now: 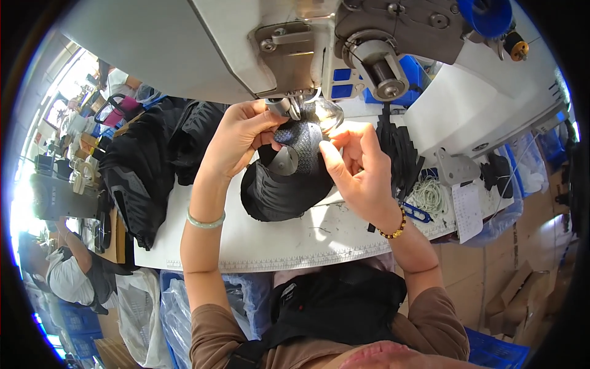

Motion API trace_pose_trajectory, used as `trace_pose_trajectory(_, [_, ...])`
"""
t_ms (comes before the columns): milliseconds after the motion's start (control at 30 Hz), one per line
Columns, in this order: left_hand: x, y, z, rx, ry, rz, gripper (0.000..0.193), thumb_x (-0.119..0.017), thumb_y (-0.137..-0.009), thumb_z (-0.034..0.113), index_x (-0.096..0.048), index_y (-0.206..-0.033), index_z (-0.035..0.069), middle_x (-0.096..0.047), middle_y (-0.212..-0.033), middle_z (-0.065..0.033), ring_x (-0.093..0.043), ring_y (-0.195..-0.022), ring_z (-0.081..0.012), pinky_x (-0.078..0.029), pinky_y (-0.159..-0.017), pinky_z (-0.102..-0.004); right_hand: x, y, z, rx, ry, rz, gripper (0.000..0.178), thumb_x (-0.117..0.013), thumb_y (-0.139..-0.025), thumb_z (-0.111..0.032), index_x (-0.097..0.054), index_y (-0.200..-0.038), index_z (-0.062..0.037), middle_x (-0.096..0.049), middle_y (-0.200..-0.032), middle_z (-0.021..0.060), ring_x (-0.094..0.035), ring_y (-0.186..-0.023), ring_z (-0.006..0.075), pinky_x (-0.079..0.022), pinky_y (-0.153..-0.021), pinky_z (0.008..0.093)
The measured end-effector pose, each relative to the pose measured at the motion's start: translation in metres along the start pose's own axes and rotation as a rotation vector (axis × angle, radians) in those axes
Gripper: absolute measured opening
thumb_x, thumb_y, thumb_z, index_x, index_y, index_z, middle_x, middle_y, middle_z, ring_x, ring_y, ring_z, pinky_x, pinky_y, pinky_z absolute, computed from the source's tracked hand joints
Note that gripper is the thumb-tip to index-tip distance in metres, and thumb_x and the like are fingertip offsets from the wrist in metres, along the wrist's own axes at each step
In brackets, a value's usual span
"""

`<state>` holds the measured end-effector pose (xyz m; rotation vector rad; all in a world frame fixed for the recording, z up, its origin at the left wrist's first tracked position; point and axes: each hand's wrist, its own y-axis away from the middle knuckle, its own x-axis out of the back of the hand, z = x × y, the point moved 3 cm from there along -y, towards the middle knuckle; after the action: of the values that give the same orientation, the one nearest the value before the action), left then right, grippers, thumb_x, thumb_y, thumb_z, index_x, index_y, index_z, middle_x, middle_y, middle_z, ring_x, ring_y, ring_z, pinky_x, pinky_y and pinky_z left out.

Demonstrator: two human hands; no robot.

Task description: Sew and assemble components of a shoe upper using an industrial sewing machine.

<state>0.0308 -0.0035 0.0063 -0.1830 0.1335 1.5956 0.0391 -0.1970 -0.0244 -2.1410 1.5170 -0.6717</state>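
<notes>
A black shoe upper with a grey mesh-patterned part is under the head of the sewing machine. My left hand pinches its left edge between thumb and fingers, close beside the presser foot. At the right edge, my right hand has its thumb and forefinger closed on the upper, while the other fingers curl in. The exact grip of the right fingertips is partly hidden. Bright light falls on the area around the needle.
Several black shoe uppers are piled on the white table to the left. Black strips, a tangle of pale cord and a paper sheet lie right. Another person works at far left.
</notes>
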Motion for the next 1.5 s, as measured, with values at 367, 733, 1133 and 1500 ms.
trace_pose_trajectory(367, [0.01,0.058,0.007,-0.036,-0.395,-0.157,0.011,-0.066,-0.079,0.004,-0.057,-0.074,-0.001,-0.057,-0.065,-0.001,-0.053,-0.052,-0.0049,-0.042,-0.049,-0.017,-0.022,-0.011,-0.042,0.488,0.257,-0.254,0.041,-0.055,-0.086,-0.008,-0.05,-0.127,-0.0129,-0.058,-0.112,0.0057,-0.062,-0.074,0.0246,-0.05,-0.055,0.0283])
trace_pose_trajectory(733, [0.002,0.239,-0.035,-0.99,-0.848,0.619,0.013,-0.057,-0.077,-0.007,-0.056,-0.09,-0.009,-0.057,-0.064,-0.0091,-0.055,-0.053,-0.0173,-0.047,-0.056,-0.0243,-0.077,-0.006,-0.031,0.059,-0.057,-0.648,0.015,-0.062,-0.086,-0.011,-0.053,-0.093,-0.0016,-0.049,-0.071,-0.0046,-0.035,-0.056,0.0016,-0.028,-0.048,0.0198])
trace_pose_trajectory(1133, [-0.023,0.168,-0.084,-0.638,0.249,0.641,0.017,-0.052,-0.092,0.007,-0.059,-0.094,-0.009,-0.064,-0.075,-0.0145,-0.061,-0.061,-0.0169,-0.049,-0.055,-0.0245,-0.085,0.009,-0.065,0.078,-0.046,-0.675,0.015,-0.065,-0.082,-0.011,-0.06,-0.096,-0.0067,-0.055,-0.082,-0.0014,-0.046,-0.057,0.0045,-0.036,-0.047,0.0191])
trace_pose_trajectory(1500, [-0.012,0.17,-0.106,-0.76,0.242,0.729,0.01,-0.054,-0.088,-0.003,-0.061,-0.093,-0.009,-0.064,-0.086,-0.0089,-0.06,-0.074,-0.0106,-0.049,-0.065,-0.0203,-0.071,0.05,-0.065,1.217,0.443,-0.459,0.036,-0.068,-0.061,-0.009,-0.067,-0.097,-0.0108,-0.052,-0.09,-0.0056,-0.052,-0.062,0.0072,-0.041,-0.047,0.0202])
